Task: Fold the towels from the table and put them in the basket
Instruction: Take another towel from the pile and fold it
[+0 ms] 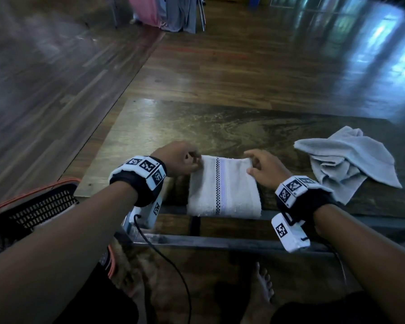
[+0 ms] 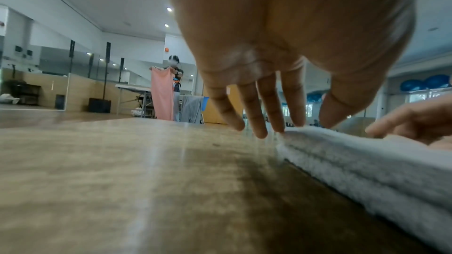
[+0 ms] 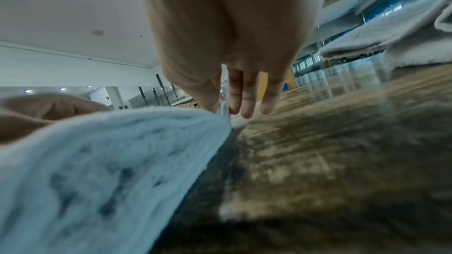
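Observation:
A folded white towel (image 1: 223, 188) with a checked stripe lies at the near edge of the wooden table (image 1: 197, 127). My left hand (image 1: 187, 160) pinches its far left corner, thumb on top of the towel (image 2: 367, 161) and fingertips (image 2: 297, 121) at the edge. My right hand (image 1: 255, 163) pinches the far right corner; the right wrist view shows thumb and forefinger (image 3: 231, 107) closed on the cloth (image 3: 110, 161). A crumpled grey towel (image 1: 346, 160) lies to the right. A black basket (image 1: 33, 206) with an orange rim stands at the table's left end, lower down.
The far half of the table is bare wood. A cable (image 1: 164, 258) hangs from my left wrist unit. My bare feet (image 1: 262, 284) are under the table. Farther off, a person (image 2: 175, 76) holds up a pink cloth beside a drying rack.

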`<act>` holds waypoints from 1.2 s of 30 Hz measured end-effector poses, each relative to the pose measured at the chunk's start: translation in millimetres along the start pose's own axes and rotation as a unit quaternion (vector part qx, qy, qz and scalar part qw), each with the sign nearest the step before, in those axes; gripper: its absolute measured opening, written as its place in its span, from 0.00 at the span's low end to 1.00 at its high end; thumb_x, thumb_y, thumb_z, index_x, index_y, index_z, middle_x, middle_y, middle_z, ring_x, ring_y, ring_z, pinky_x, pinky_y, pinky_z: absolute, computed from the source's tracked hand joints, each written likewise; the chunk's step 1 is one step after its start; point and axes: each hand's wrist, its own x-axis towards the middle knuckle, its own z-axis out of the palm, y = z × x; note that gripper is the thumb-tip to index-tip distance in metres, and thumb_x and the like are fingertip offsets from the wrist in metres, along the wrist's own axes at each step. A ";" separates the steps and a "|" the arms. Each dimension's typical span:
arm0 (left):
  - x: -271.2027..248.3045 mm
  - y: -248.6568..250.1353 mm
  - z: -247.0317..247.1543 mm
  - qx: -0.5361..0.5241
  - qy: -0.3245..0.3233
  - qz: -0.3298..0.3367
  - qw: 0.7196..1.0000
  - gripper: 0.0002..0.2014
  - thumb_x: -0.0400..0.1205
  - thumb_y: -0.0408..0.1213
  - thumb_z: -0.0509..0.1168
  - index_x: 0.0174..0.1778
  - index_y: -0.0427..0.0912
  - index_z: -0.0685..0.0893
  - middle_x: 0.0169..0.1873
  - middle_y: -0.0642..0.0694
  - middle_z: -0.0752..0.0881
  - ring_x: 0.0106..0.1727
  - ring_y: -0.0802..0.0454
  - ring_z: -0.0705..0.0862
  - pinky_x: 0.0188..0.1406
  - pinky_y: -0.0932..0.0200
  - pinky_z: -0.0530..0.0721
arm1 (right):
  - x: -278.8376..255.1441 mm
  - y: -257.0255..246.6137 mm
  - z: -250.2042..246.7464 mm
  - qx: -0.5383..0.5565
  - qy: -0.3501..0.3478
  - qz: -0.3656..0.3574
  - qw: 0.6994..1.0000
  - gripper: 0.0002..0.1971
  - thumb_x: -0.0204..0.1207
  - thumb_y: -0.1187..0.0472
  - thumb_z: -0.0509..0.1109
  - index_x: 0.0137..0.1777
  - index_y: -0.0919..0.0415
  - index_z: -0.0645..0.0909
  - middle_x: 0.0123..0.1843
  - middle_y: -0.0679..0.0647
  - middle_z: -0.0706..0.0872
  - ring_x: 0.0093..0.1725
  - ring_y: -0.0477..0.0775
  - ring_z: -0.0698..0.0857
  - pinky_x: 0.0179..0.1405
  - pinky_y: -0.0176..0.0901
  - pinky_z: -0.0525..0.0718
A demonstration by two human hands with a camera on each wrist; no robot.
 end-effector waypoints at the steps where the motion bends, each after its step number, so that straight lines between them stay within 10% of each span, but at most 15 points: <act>1: 1.7 0.0 2.2 0.004 0.005 0.011 1.000 0.12 0.78 0.43 0.66 0.55 0.45 0.84 0.51 0.47 0.83 0.53 0.49 0.81 0.53 0.50 0.81 | 3.0 -0.6 -0.8 0.000 0.004 0.000 1.000 0.22 0.76 0.62 0.69 0.70 0.56 0.74 0.62 0.56 0.79 0.60 0.56 0.80 0.60 0.49 0.78; 12: 25.8 6.5 14.4 0.035 0.029 -0.025 0.999 0.11 0.80 0.34 0.63 0.56 0.39 0.86 0.54 0.39 0.87 0.57 0.42 0.83 0.58 0.55 0.79 | 26.7 -4.6 0.3 0.036 0.054 0.001 0.998 0.02 0.75 0.64 0.70 0.45 0.59 0.85 0.47 0.54 0.89 0.45 0.48 0.83 0.45 0.37 0.75; 22: 34.0 2.0 22.4 -0.041 0.086 -0.058 0.994 0.02 0.79 0.32 0.63 0.45 0.40 0.81 0.46 0.38 0.86 0.49 0.40 0.82 0.45 0.55 0.77 | 30.7 2.0 0.7 0.065 0.075 0.019 0.995 0.03 0.76 0.65 0.68 0.43 0.57 0.80 0.43 0.53 0.86 0.41 0.48 0.81 0.32 0.32 0.71; 26: 35.2 8.0 25.7 0.005 0.074 -0.104 0.992 0.01 0.80 0.35 0.61 0.44 0.46 0.77 0.52 0.42 0.83 0.52 0.41 0.81 0.53 0.49 0.78 | 26.9 -1.3 1.1 0.020 0.081 -0.022 0.996 0.04 0.77 0.67 0.65 0.46 0.57 0.78 0.46 0.54 0.83 0.46 0.54 0.83 0.41 0.42 0.77; 31: 21.1 23.3 25.3 0.101 0.114 0.006 0.988 0.09 0.79 0.33 0.59 0.54 0.46 0.77 0.58 0.47 0.79 0.61 0.46 0.78 0.61 0.49 0.68 | 6.9 -17.8 10.5 -0.293 0.137 -0.123 0.938 0.09 0.76 0.61 0.63 0.52 0.58 0.84 0.56 0.56 0.78 0.57 0.59 0.76 0.53 0.51 0.71; 36: -1.9 41.7 53.8 0.110 0.019 -0.020 0.994 0.20 0.85 0.45 0.49 0.72 0.45 0.69 0.74 0.46 0.71 0.74 0.47 0.70 0.70 0.44 0.65 | -18.9 -17.0 38.2 -0.204 0.092 -0.031 0.974 0.22 0.83 0.47 0.50 0.70 0.55 0.73 0.73 0.52 0.72 0.73 0.55 0.67 0.68 0.55 0.61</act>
